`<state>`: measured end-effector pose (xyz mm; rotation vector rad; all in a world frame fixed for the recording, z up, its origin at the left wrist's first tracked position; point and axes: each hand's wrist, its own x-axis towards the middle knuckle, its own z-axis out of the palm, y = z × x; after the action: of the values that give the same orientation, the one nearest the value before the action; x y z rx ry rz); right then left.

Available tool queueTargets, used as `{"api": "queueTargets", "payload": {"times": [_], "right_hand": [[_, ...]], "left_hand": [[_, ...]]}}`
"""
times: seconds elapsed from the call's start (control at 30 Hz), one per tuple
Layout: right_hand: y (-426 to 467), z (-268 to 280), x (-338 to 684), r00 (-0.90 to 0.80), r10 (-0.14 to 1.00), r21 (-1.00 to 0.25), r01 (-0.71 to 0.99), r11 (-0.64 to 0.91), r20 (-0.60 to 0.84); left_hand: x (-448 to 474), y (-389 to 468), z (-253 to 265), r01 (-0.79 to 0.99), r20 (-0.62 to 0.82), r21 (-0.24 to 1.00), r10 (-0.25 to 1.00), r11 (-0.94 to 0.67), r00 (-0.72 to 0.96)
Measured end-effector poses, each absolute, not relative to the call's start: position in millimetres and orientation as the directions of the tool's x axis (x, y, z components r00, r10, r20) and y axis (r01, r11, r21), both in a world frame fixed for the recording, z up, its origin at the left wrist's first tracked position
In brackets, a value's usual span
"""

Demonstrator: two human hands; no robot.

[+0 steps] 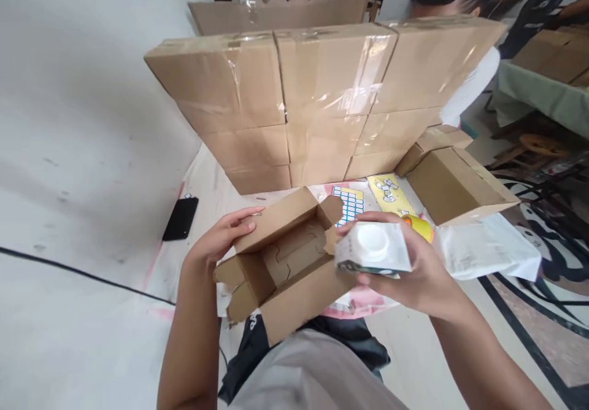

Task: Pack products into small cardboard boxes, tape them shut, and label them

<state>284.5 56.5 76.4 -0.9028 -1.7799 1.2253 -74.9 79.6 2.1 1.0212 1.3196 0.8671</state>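
My left hand [225, 233] grips the raised far flap of an open cardboard box [294, 296] at its left end, thumb and fingers at the flap's edge. The box's flaps stand spread, and its inside shows bare brown walls and a creased bottom. In my right hand [414, 269] is a white carton [375, 247] with a round white cap, its capped end facing me. Thumb and fingers wrap around its sides, and dark print shows along its lower edge. The carton hangs over the box's right end, slightly blurred.
A wall of taped cardboard boxes [322, 91] stands behind. At right are another open box [460, 183], a white plastic bag [488, 247] and a yellow-orange tape roll [419, 228]. A black phone [181, 218] lies left. A person [473, 88] is behind the stack.
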Motion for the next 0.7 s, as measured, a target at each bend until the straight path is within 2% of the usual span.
{"api": "queueTargets", "payload": {"times": [0.07, 0.13, 0.23, 0.3, 0.37, 0.47, 0.53, 0.7], "right_hand": [[66.3, 89.3, 251.5, -0.616, 0.754, -0.878, 0.206, 0.432, 0.227], [78.4, 85.1, 216.3, -0.786, 0.594, -0.763, 0.273, 0.585, 0.174], [93.9, 52.9, 170.2, -0.933, 0.355, -0.456, 0.341, 0.822, -0.059], [100.9, 25.0, 147.9, -0.929, 0.273, -0.232, 0.331, 0.915, -0.248], [106.6, 0.1, 133.2, -0.867, 0.302, -0.062, 0.354, 0.933, -0.396], [115.7, -24.8, 122.7, -0.759, 0.422, 0.091, 0.437, 0.895, -0.495], [121.8, -33.5, 120.4, -0.731, 0.448, 0.124, 0.454, 0.882, -0.515], [129.4, -41.3, 115.7, -0.745, 0.413, 0.103, 0.426, 0.899, -0.524]], "left_hand": [[-71.0, 82.9, -4.9, 0.055, -0.330, 0.944, 0.933, 0.325, 0.146], [-69.9, 87.2, -12.8, 0.022, -0.329, 0.943, 0.923, 0.332, 0.198], [-71.6, 94.3, -23.1, -0.023, -0.295, 0.951, 0.928, 0.308, 0.228], [-73.2, 98.7, -27.2, -0.018, -0.258, 0.963, 0.940, 0.269, 0.223], [-74.4, 102.5, -29.4, -0.006, -0.246, 0.967, 0.941, 0.254, 0.233], [-75.6, 106.9, -32.4, -0.001, -0.238, 0.970, 0.943, 0.245, 0.233], [-76.4, 109.1, -35.4, -0.012, -0.227, 0.972, 0.950, 0.235, 0.215], [-77.3, 112.5, -43.4, -0.059, -0.235, 0.966, 0.951, 0.251, 0.202]]}}
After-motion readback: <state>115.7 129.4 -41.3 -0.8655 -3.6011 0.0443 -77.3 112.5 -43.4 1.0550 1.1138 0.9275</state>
